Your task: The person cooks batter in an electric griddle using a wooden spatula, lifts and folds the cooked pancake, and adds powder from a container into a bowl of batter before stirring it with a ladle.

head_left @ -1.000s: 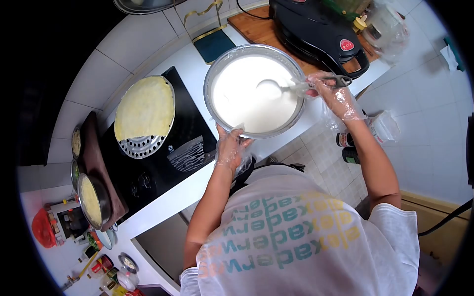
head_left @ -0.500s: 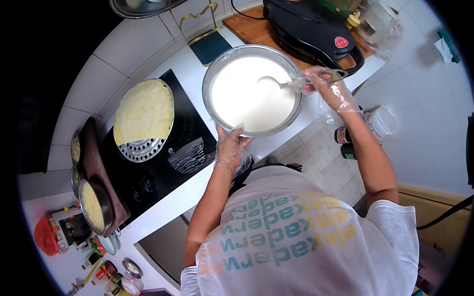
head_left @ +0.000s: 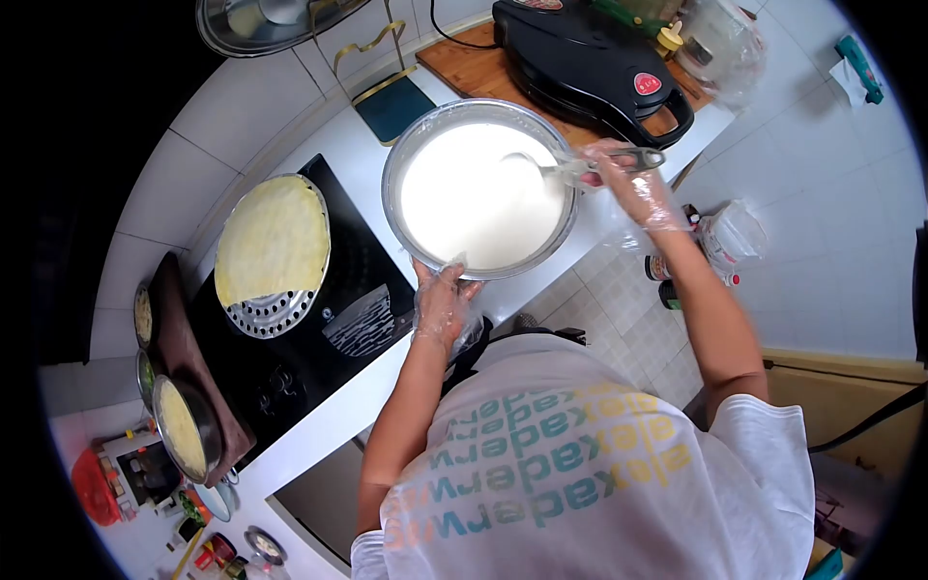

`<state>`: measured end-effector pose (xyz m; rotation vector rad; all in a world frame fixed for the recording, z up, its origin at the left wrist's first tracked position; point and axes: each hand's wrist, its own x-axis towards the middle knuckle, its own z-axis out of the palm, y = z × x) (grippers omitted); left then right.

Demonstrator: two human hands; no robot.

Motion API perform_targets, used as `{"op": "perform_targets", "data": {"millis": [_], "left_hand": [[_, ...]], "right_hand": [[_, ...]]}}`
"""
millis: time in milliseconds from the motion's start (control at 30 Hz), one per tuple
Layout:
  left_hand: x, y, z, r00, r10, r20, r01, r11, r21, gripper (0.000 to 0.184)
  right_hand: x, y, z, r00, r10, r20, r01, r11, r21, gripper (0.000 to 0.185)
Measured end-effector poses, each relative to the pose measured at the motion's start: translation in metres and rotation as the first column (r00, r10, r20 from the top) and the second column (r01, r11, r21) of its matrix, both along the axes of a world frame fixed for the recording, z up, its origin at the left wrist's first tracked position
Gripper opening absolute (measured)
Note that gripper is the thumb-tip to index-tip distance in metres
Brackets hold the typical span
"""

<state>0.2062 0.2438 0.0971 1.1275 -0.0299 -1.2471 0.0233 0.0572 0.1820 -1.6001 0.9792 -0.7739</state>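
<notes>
the steel bowl (head_left: 390, 217) stands on the white table (head_left: 372, 130), between the black cooktop (head_left: 367, 246) and the wooden board (head_left: 454, 66). white liquid (head_left: 474, 217) fills it to below the rim, so a ring of inner wall shows all round.

the right hand (head_left: 621, 179), in a clear plastic glove, has its fingers clamped on the handle of a ladle (head_left: 565, 168); the ladle's head lies in the liquid near the bowl's right side. the handle crosses the rim and its end juts past the fist, close to the black appliance (head_left: 590, 72) on the board, which narrows the room on that side.

the left hand (head_left: 445, 304), gloved too, touches the bowl's near edge with its fingers spread apart; whether they pinch the rim i cannot tell. a strip of white table runs between the bowl and the front edge, beside that hand.

to the left, dark glass shows between the bowl and a perforated metal plate (head_left: 275, 314) carrying a yellow sheet (head_left: 274, 237). beyond the bowl, a dark green stand (head_left: 394, 108) sits just beside its far rim.
</notes>
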Motion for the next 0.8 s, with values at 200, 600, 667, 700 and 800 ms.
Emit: {"op": "perform_targets", "data": {"millis": [200,600,667,700,800], "left_hand": [[-0.002,-0.002,-0.002,1.000,0.024,0.004,-0.024,1.000,0.005,0.069],[-0.002,0.000,0.001,1.000,0.015,-0.003,-0.016,1.000,-0.023,0.069],[-0.002,0.000,0.003,1.000,0.022,-0.003,-0.022,1.000,-0.008,0.070],[-0.002,0.001,0.001,1.000,0.025,-0.014,-0.025,1.000,-0.015,0.070],[0.000,0.002,-0.003,0.999,0.022,-0.025,-0.022,0.999,-0.030,0.070]], "right_hand": [[0.016,0.019,-0.015,0.984,0.108,0.140,-0.120,0.989,0.080,0.015],[0.019,0.016,-0.011,0.985,0.092,0.147,-0.103,0.992,0.069,0.016],[0.017,0.022,-0.008,0.987,0.104,0.120,-0.121,0.983,0.137,0.016],[0.014,0.025,-0.008,0.989,0.109,0.104,-0.126,0.977,0.174,0.017],[-0.006,0.008,0.004,0.988,0.149,-0.041,-0.142,0.980,0.140,0.017]]}}
